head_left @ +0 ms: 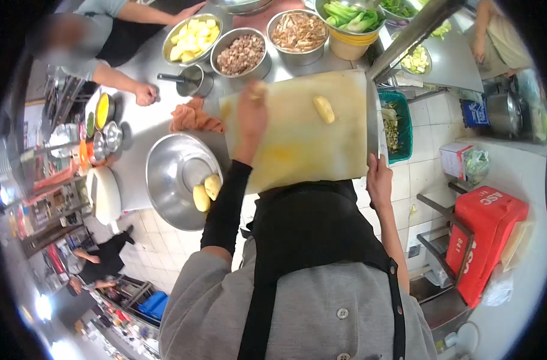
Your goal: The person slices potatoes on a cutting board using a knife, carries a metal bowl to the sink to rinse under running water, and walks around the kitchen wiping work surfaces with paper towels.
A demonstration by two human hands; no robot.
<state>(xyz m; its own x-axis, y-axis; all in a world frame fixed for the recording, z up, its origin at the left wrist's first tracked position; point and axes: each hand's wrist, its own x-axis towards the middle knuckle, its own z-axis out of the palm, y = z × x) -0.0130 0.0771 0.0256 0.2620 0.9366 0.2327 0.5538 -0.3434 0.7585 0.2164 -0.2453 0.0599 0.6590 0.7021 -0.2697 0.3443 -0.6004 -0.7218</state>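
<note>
Worktop (132, 150) absolutely crammed with prep stuff here, so going left to right: way over on the tiled floor there's a person in black (108, 258), then a white oval tub (104, 195), a bowl of something yellow (102, 111) and a couple of small metal bowls (112, 137). Next up, a co-worker's hand (145, 94) resting in a loose fist on the metal.

Then the big steel bowl (171, 165) near the wearer's left elbow, with two peeled potatoes (202, 197) sitting inside. Beyond it: crumpled orange cloth (195, 115), a small metal pot (195, 78) with a dark handle, a bowl of yellow chunks (214, 50) and another bowl (225, 72) of chopped brown bits.

Left hand (253, 114) is out over the cutting board (309, 150), black sleeve and all. It's blurry, but the fingers look closed round a pale yellow piece (257, 93). Right of that, one peeled potato (324, 110) lies on the board by itself, and past the far edge stand a bowl of brownish strips (300, 59) and leafy greens (353, 17) above a yellow bucket (348, 51).

Right hand (380, 183) is down at the board's right side, fingers bent; can't tell if they're gripping anything. Last, a teal basket (408, 132) of scraps and a red bin (483, 210).
</note>
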